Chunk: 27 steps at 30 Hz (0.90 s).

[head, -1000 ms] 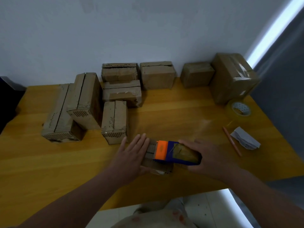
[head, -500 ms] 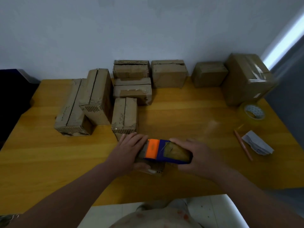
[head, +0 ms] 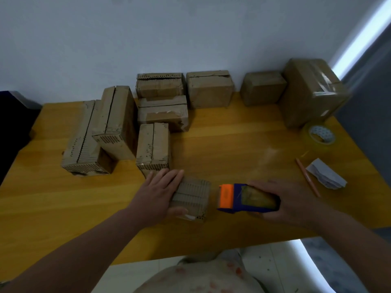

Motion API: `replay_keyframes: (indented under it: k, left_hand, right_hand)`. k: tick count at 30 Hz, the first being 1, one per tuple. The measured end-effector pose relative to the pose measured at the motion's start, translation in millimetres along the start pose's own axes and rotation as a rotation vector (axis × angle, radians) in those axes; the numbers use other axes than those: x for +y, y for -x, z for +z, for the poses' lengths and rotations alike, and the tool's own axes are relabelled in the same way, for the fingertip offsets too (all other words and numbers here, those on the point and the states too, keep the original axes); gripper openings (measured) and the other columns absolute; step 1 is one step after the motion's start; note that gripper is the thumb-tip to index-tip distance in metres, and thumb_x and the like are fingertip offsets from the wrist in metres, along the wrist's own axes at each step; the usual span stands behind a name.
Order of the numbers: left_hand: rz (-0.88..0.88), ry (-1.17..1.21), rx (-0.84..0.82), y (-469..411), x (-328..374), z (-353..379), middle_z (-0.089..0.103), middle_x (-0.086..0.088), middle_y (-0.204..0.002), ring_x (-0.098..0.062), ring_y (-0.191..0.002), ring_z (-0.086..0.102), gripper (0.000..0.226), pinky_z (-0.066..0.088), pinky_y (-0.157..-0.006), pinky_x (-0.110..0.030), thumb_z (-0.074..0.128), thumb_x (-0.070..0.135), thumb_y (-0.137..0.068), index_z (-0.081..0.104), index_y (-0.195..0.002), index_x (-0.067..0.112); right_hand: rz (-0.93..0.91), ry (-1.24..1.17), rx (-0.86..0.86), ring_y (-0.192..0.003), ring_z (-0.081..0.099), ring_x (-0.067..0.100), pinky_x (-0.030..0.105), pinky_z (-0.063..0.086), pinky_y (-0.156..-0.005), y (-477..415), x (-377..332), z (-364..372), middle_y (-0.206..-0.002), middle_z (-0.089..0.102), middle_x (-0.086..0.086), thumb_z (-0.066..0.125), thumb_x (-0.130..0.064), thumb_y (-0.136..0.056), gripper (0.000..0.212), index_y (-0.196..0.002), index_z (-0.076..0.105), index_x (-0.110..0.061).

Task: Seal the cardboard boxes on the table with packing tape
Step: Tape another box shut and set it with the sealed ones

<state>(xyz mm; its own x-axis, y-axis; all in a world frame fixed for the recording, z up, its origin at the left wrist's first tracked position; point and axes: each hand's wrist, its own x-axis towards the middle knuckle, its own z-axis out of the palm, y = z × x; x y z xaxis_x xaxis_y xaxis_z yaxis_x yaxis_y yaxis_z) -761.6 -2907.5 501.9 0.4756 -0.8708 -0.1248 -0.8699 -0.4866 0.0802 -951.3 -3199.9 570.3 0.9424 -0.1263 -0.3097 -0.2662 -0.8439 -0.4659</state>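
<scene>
1. Brown corrugated cardboard, a small box (head: 193,196), lay near the front edge of the yellow wooden table (head: 222,142).
2. The left hand (head: 157,194) rested flat on its left half, fingers straight, thumb against the near side.
3. The right hand (head: 283,203) gripped a blue-and-orange tape dispenser (head: 237,198) just right of the box, apparently not touching it.

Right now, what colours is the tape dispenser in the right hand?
The tape dispenser is dark blue with an orange front; head view.

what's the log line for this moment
left hand: flat on small box | right hand: grips tape dispenser | dispenser beside box, apart
</scene>
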Motion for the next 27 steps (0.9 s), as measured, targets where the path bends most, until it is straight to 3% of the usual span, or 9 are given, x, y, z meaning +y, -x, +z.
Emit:
replay_keyframes:
  k: [5, 9, 11, 13, 15, 18, 20, 22, 27]
  left_hand:
    - [-0.004, -0.074, -0.077, 1.3, 1.1, -5.0, 0.046, -0.008, -0.145, -0.034, -0.127, 0.049, 0.09, 0.036, -0.1, -0.061, 0.016, 0.079, -0.088, 0.028, -0.146, 0.012]
    - [0.062, -0.15, -0.063, -0.3, 9.0, -8.3, 0.036, -0.014, -0.15, -0.032, -0.135, 0.038, 0.085, 0.019, -0.112, -0.055, 0.013, 0.072, -0.093, 0.026, -0.146, 0.009]
    - [0.101, -0.097, -0.087, -3.9, 22.4, -14.2, 0.007, -0.014, -0.158, -0.032, -0.145, 0.012, 0.086, 0.001, -0.118, -0.052, 0.011, 0.073, -0.091, 0.004, -0.151, 0.012]
    - [0.078, -0.049, -0.151, -9.9, 40.6, -14.6, -0.029, -0.007, -0.152, -0.025, -0.143, -0.023, 0.088, -0.019, -0.111, -0.046, 0.011, 0.075, -0.085, -0.022, -0.145, 0.019]
    - [0.062, -0.057, -0.172, -18.5, 58.2, -11.6, -0.036, -0.006, -0.148, -0.024, -0.14, -0.029, 0.093, -0.022, -0.11, -0.046, 0.01, 0.077, -0.081, -0.027, -0.141, 0.017]
    - [0.038, -0.091, -0.141, -23.7, 69.6, -4.5, -0.027, -0.008, -0.152, -0.024, -0.141, -0.024, 0.096, -0.012, -0.115, -0.052, 0.003, 0.079, -0.078, -0.023, -0.143, 0.013]
    - [0.048, -0.101, -0.089, -22.1, 66.5, -3.6, 0.006, -0.013, -0.158, -0.028, -0.145, 0.005, 0.092, 0.01, -0.114, -0.057, 0.011, 0.072, -0.084, 0.003, -0.15, 0.008]
    - [0.045, -0.079, -0.083, -17.3, 57.2, -0.9, 0.039, -0.014, -0.149, -0.028, -0.137, 0.036, 0.084, 0.031, -0.105, -0.057, 0.019, 0.067, -0.09, 0.03, -0.146, 0.005]
    - [0.081, -0.142, -0.004, -5.3, 31.5, 6.7, 0.027, -0.011, -0.153, -0.027, -0.139, 0.029, 0.08, 0.017, -0.115, -0.051, 0.024, 0.066, -0.092, 0.023, -0.149, 0.01]
  right_hand:
    - [0.042, 0.177, -0.095, -0.096, 0.044, 0.006, 0.02, 0.041, -0.077, -18.5, -32.8, -3.5, -0.105, 0.042, -0.012, 0.07, -0.052, -0.079, 0.081, -0.146, 0.026, -0.048]
    - [0.038, 0.222, -0.151, -0.089, 0.051, 0.006, 0.023, 0.05, -0.073, -27.0, -59.2, -15.6, -0.098, 0.046, -0.012, 0.069, -0.043, -0.081, 0.076, -0.147, 0.031, -0.04]
    - [0.034, 0.222, -0.142, -0.084, 0.053, 0.006, 0.025, 0.053, -0.074, -28.6, -66.3, -21.1, -0.093, 0.047, -0.013, 0.07, -0.039, -0.081, 0.075, -0.146, 0.034, -0.039]
    - [0.038, 0.238, -0.127, -0.082, 0.052, 0.006, 0.025, 0.053, -0.074, -28.3, -69.4, -22.7, -0.087, 0.045, -0.013, 0.07, -0.04, -0.08, 0.075, -0.146, 0.034, -0.039]
    - [0.042, 0.245, -0.114, -0.086, 0.049, 0.006, 0.025, 0.05, -0.075, -27.2, -70.1, -20.9, -0.089, 0.044, -0.013, 0.069, -0.041, -0.08, 0.075, -0.146, 0.034, -0.04]
    - [0.046, 0.242, -0.086, -0.093, 0.041, 0.007, 0.025, 0.042, -0.077, -24.5, -67.5, -17.3, -0.099, 0.041, -0.011, 0.069, -0.045, -0.078, 0.075, -0.145, 0.034, -0.042]
    - [0.052, 0.232, -0.065, -0.096, 0.043, 0.009, 0.025, 0.039, -0.077, -23.4, -65.9, -13.5, -0.105, 0.047, -0.008, 0.069, -0.046, -0.078, 0.076, -0.145, 0.034, -0.043]
    - [0.036, 0.211, -0.043, -0.104, 0.05, 0.013, 0.025, 0.042, -0.078, -24.6, -66.6, -4.6, -0.115, 0.055, -0.005, 0.069, -0.047, -0.077, 0.078, -0.146, 0.032, -0.044]
    - [0.002, 0.158, -0.028, -0.109, 0.051, 0.015, 0.026, 0.041, -0.077, -34.1, -72.6, 12.6, -0.123, 0.056, -0.003, 0.068, -0.047, -0.077, 0.079, -0.147, 0.03, -0.044]
